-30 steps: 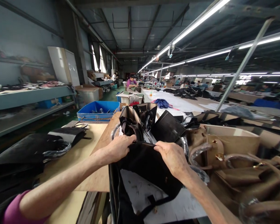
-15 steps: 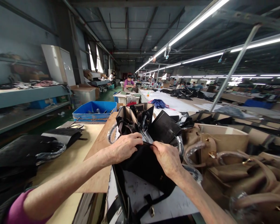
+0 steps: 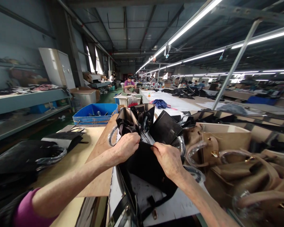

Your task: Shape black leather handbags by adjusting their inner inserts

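Observation:
A black handbag (image 3: 145, 167) stands in front of me on a white-covered work surface, with straps and metal fittings hanging at its near side. My left hand (image 3: 128, 145) is closed on the left part of its upper edge. On the right part of that edge, my right hand (image 3: 167, 157) pinches the material between thumb and fingers. The fingertips of both hands are partly hidden. Just beyond the hands are a black bag with a beige lining (image 3: 126, 118) and a black flat-sided bag (image 3: 165, 126) with a plastic-wrapped handle.
Brown handbags (image 3: 224, 135) with wrapped handles crowd the right side. Black bags (image 3: 19, 157) lie on a board at left. A blue bin (image 3: 94, 113) stands beyond it. A slanted metal post (image 3: 236, 63) rises at right. A co-worker (image 3: 129, 84) sits farther back.
My left hand has shifted slightly left along the bag's edge, and the gap between my hands is wider. The view has moved a little. Both hands keep hold of the handbag.

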Tool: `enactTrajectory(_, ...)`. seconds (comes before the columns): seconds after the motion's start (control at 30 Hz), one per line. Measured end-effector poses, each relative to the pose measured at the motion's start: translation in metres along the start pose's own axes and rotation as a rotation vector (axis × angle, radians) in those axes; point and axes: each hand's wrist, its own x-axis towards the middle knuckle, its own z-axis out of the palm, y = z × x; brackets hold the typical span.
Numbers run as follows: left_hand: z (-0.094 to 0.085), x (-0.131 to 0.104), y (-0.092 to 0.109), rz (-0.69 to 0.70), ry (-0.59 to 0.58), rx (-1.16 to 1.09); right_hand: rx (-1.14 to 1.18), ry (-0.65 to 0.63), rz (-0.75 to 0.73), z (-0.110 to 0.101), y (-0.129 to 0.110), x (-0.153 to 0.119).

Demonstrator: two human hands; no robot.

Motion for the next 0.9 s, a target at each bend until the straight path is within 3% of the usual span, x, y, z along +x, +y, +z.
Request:
enactTrajectory(0.23,0.002,0.001,-0.001,-0.026,0.012,-0.022,0.009,-0.022,0.009,-0.001,0.000,0.001)
enactTrajectory(0.47,-0.003,0.004,0.000,-0.170,0.006,-0.205,0.017,-0.082,0.057,-0.011,-0.001,0.001)
enactTrajectory(0.67,-0.003,0.005,-0.006,-0.194,-0.130,-0.341,0.009,-0.106,-0.017,-0.005,-0.021,0.013)
enactTrajectory(0.9,-0.005,0.001,-0.010,-0.129,-0.133,-0.328,-0.018,-0.110,-0.060,0.000,-0.039,0.021)
